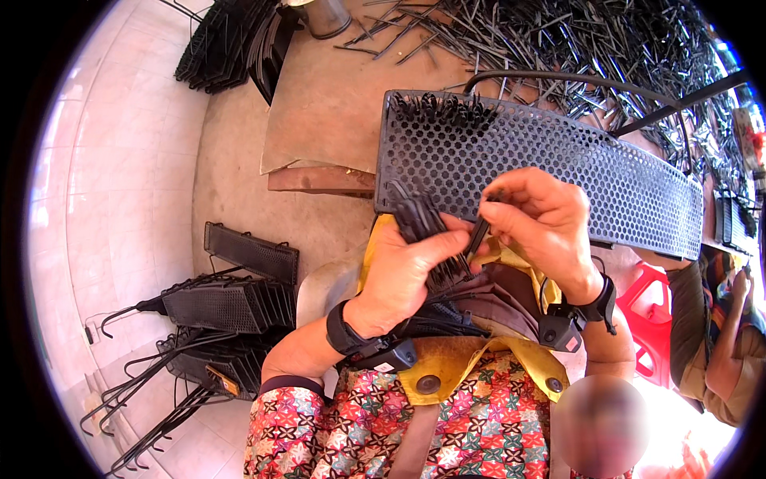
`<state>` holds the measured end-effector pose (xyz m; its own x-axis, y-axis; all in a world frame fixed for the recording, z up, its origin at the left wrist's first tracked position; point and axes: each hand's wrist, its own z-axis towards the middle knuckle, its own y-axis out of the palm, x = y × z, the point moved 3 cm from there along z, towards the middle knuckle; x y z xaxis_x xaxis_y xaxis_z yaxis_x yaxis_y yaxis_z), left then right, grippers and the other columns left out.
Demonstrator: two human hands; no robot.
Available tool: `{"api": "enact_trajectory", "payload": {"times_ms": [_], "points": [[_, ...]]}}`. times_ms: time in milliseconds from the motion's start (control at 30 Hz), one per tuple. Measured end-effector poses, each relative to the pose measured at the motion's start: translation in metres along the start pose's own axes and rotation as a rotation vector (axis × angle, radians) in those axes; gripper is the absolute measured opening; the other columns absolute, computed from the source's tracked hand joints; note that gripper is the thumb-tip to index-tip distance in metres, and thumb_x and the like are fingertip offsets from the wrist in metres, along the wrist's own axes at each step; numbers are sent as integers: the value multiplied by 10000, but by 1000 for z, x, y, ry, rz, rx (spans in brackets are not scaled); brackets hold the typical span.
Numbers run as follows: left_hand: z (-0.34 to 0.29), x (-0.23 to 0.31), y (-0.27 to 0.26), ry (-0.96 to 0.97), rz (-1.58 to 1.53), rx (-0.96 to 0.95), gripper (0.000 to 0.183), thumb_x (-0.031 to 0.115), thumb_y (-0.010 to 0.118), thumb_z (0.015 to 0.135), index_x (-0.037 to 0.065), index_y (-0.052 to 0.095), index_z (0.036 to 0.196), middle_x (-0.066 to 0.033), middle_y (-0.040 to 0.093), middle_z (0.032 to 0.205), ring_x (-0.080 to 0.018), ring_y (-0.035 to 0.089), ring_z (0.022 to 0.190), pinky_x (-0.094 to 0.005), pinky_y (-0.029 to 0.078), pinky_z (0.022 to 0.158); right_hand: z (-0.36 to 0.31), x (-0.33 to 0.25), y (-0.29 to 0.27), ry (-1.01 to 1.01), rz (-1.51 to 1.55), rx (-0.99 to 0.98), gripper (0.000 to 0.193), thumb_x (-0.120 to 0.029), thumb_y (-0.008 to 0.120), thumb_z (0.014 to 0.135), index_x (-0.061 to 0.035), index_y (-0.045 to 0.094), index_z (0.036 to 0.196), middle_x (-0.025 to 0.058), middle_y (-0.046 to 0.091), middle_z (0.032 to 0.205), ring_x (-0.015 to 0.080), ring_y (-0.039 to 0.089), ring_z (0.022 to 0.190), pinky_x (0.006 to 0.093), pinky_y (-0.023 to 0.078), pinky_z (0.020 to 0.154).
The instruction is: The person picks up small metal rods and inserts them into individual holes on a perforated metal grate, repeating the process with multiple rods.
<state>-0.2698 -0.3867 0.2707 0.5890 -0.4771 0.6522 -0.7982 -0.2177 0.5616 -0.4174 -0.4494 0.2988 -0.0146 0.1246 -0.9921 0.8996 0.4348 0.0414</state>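
Observation:
My left hand (399,267) is closed around a bundle of thin black strips (416,215), which stick out above and below the fist. Close by on its right, my right hand (546,223) pinches the upper end of a single black strip (479,233) between thumb and fingertips. The lower part of that strip lies against the left fingers. Just beyond both hands rests a long black perforated metal panel (558,160) with a bent rod handle (574,76). Several small black curled pieces (443,108) sit in a row along its far left edge.
Loose black strips (550,40) lie heaped on the table's far side, near a metal cup (325,17). Stacked black perforated panels with hooked rods (223,303) stand on the left floor; more dark panels (227,48) are far left. A red plastic stool (650,307) and another person (726,359) are at right.

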Motion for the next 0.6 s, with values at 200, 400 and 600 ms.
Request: {"api": "enact_trajectory", "payload": {"times_ms": [200, 400, 600], "points": [[-1, 11, -9, 39, -140, 17, 141, 72, 587, 847, -17, 598, 955, -134, 635, 938, -235, 627, 870, -372, 537, 726, -27, -28, 5, -979, -694, 145, 195, 26, 646, 666, 63, 590, 850, 172, 609, 842, 288, 602, 701, 326, 498, 581], [2, -2, -20, -15, -152, 28, 147, 82, 567, 862, 24, 587, 996, -68, 630, 930, -163, 608, 850, -297, 490, 789, -32, 5, 32, -1056, -844, -221, 443, -154, 694, 507, 119, 574, 835, 241, 548, 972, 390, 524, 927, 437, 487, 726], [-6, 5, -25, -4, -188, 82, 162, 6, 608, 820, 2, 549, 971, -133, 633, 854, -230, 641, 728, -363, 554, 652, -15, 5, 21, -782, -434, -6, 157, -57, 687, 729, 13, 600, 840, 115, 626, 808, 282, 625, 709, 345, 516, 616]]}}
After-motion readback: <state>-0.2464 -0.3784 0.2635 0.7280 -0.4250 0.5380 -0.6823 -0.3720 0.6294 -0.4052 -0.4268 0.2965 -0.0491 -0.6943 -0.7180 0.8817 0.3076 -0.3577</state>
